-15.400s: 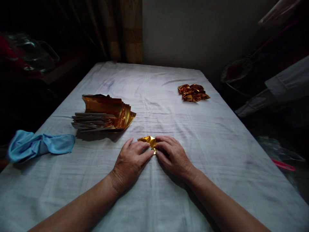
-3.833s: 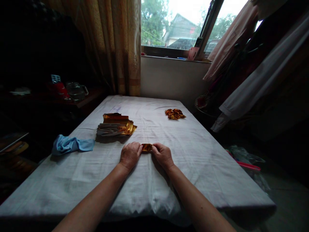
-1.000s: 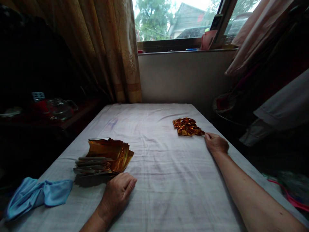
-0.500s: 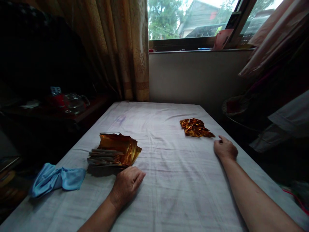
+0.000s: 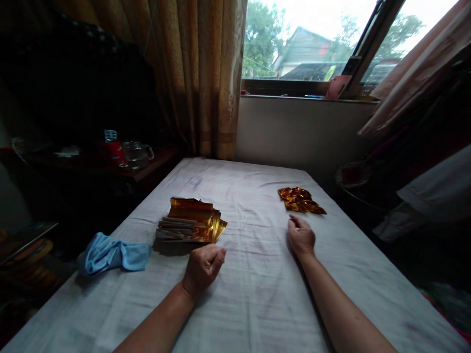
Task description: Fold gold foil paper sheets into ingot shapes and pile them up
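Note:
My left hand [image 5: 204,267] rests on the sheet in a loose fist, thumb on top, and no object shows in it. Just beyond it lies a stack of gold foil paper [image 5: 191,220], its sheets curled with grey undersides showing at the left. My right hand [image 5: 302,236] is also curled closed on the sheet, with nothing visible in it. A small heap of folded gold foil pieces [image 5: 300,200] lies just past its knuckles, apart from the hand.
A white sheet [image 5: 250,294] covers the surface. Left of the foil stack lies a crumpled light blue cloth [image 5: 117,255]. A glass jug [image 5: 136,154] and a red cup [image 5: 116,153] stand on a dark side table. Clothes [image 5: 412,83] hang at the right.
My right hand has moved left across the sheet, from beside the folded foil pieces to in front of them. My left hand stays in a fist near the stack. The view has tilted up.

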A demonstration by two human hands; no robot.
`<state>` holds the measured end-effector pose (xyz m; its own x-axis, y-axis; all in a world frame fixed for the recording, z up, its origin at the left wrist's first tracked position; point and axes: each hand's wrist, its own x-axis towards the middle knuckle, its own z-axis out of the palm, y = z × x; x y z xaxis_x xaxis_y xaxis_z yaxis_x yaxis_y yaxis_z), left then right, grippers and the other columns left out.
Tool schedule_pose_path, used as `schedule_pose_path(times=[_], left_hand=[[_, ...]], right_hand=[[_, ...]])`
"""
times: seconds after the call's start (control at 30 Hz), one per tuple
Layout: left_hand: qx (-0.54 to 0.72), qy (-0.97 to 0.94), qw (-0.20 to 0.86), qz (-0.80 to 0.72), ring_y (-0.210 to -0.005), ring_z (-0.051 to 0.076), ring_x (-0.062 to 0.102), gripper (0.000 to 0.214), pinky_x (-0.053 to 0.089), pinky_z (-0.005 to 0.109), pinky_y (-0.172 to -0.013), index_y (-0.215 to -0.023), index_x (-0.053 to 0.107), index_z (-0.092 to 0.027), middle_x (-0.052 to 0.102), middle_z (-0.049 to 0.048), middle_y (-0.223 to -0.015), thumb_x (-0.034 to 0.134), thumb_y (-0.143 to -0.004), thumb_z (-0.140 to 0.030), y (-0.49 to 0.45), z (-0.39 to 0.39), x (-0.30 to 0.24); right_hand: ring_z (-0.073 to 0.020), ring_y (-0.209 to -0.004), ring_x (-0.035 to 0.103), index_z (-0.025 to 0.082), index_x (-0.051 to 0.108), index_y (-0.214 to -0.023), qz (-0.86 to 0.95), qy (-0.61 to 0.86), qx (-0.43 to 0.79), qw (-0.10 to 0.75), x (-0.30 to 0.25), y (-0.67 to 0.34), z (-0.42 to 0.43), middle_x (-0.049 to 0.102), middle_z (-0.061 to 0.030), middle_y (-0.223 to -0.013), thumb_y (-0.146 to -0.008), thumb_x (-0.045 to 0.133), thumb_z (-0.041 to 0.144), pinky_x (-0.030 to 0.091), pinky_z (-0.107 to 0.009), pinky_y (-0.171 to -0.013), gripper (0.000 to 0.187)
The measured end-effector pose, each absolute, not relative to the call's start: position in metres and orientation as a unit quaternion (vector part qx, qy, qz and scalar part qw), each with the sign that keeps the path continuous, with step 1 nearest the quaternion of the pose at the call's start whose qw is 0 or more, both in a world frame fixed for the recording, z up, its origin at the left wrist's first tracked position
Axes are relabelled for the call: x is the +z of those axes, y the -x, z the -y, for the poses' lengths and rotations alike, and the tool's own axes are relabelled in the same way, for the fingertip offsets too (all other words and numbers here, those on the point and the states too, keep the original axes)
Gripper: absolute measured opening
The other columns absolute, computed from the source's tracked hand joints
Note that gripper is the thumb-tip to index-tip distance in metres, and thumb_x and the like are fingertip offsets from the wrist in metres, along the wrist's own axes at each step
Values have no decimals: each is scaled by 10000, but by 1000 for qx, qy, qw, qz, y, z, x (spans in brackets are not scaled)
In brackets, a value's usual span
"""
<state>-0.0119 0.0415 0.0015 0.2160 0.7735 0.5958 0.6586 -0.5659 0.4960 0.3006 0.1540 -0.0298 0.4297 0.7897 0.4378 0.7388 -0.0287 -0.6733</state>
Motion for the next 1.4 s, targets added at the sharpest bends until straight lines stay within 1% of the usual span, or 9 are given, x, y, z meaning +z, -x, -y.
schedule_pose_path(times=[0.17, 0.3, 0.53, 0.67, 0.93, 1.03, 1.17, 1.3, 1.4], left_hand=[[496, -735, 26, -461, -484, 104, 532, 466, 406, 217, -523, -563, 504, -197, 515, -12, -515, 407, -1009, -292, 35, -39, 13], [540, -700, -5, -468, -496, 105, 555, 428, 427, 213, -541, -583, 512, -199, 542, -12, -532, 426, -998, -259, 54, -45, 22], [565, -672, -44, -477, -497, 107, 566, 403, 436, 217, -561, -595, 541, -197, 575, -11, -545, 445, -985, -232, 71, -51, 25], [562, -672, -51, -480, -484, 108, 564, 397, 431, 217, -549, -592, 550, -200, 571, -16, -532, 461, -976, -242, 70, -52, 23], [562, -669, -54, -483, -490, 113, 575, 397, 440, 222, -558, -591, 553, -203, 580, -14, -533, 455, -974, -249, 71, -53, 21], [562, -670, -52, -483, -488, 113, 573, 399, 441, 221, -553, -591, 551, -204, 579, -14, -534, 455, -975, -252, 70, -53, 21], [557, -675, -48, -482, -480, 111, 567, 402, 439, 218, -543, -589, 545, -204, 571, -16, -528, 452, -977, -255, 68, -51, 22], [552, -683, -42, -478, -485, 110, 566, 410, 440, 214, -541, -588, 534, -204, 562, -16, -530, 439, -984, -256, 66, -50, 23], [542, -696, -34, -470, -490, 109, 568, 411, 444, 210, -539, -591, 533, -206, 553, -17, -528, 440, -987, -262, 62, -48, 23]], right_hand=[[-190, -775, 671, 224, 767, -871, 691, 560, 81, 449, -28, -198, -137, 737, -56, -866, -839, 526, 328, 535, -287, -715, 265], [-172, -800, 673, 260, 769, -876, 760, 474, 97, 434, -19, -136, -124, 727, -35, -855, -859, 613, 267, 528, -271, -763, 157], [-191, -903, 647, 284, 752, -1091, 805, 411, 103, 415, -1, -88, -116, 711, -48, -992, -827, 713, 257, 514, -298, -822, 268], [-179, -811, 631, 293, 787, -899, 804, 414, 109, 412, 5, -79, -117, 701, -27, -864, -849, 698, 242, 492, -292, -765, 114], [-183, -792, 625, 249, 736, -717, 769, 455, 135, 429, 9, -81, -121, 675, -21, -792, -780, 754, 215, 487, -283, -746, 74], [-174, -773, 639, 253, 725, -712, 762, 454, 158, 434, 8, -82, -121, 687, -9, -797, -759, 769, 233, 500, -267, -711, 67], [-145, -709, 674, 262, 744, -725, 760, 432, 200, 442, 6, -87, -123, 721, 7, -762, -811, 725, 250, 526, -238, -671, 89], [-154, -736, 697, 241, 750, -784, 747, 423, 210, 468, 6, -110, -121, 750, -17, -802, -847, 656, 253, 548, -245, -684, 113], [-167, -716, 688, 225, 734, -816, 731, 434, 198, 489, 12, -141, -112, 755, -36, -819, -861, 612, 304, 538, -252, -624, 153]])
